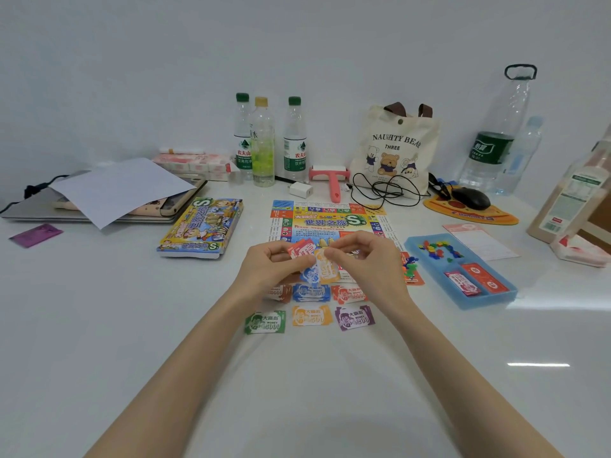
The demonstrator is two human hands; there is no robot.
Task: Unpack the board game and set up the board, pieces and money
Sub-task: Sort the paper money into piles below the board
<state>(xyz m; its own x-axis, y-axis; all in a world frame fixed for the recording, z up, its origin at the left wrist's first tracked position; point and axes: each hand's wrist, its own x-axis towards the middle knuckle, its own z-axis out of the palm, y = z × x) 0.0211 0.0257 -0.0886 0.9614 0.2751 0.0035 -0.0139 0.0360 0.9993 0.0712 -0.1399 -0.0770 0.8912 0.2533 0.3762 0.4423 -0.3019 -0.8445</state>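
White worktop (165, 325) holds the board (330, 219), with money piles (310, 315) laid in rows by colour. Above them the left hand (264, 264) and right hand (367, 259) pinch a fan of notes (319, 267), probably sorting them.

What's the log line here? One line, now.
left hand: holds notes | right hand: pinches one | board: unfolded | tray: pieces

Left forearm (185, 368), right forearm (439, 358) — both bare
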